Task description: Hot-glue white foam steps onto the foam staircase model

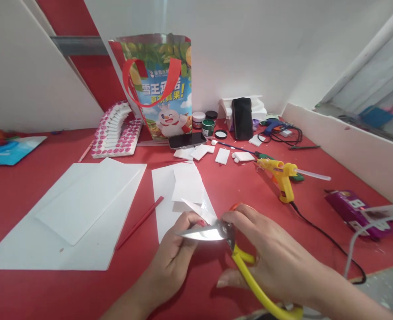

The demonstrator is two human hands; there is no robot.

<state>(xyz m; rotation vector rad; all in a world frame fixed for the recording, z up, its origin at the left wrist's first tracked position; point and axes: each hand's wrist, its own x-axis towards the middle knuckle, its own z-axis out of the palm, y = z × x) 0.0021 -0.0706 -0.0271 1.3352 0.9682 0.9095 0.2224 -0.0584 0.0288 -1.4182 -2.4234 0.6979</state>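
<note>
Yellow-handled scissors (pixel 249 275) are in my right hand (pixel 276 253), their two blades spread apart and pointing left. My left hand (pixel 172 258) is closed, thumb and fingers pinched together between and behind the blades; whatever it holds is too small or hidden to make out. A small red spot shows near its thumb tip. Just beyond the blades, white pieces (pixel 188 184) lie on a white sheet (pixel 163 186). To the left of my left hand lies a thin red stick (pixel 139 222).
Large white sheets (pixel 123 222) lie at left. A yellow glue gun (pixel 284 180) with its cord and a purple pack (pixel 356 213) are at right. Behind stand a colourful bag (pixel 169 115), paint jars (pixel 208 127) and a black phone (pixel 242 118). Small white pieces (pixel 222 156) lie before them.
</note>
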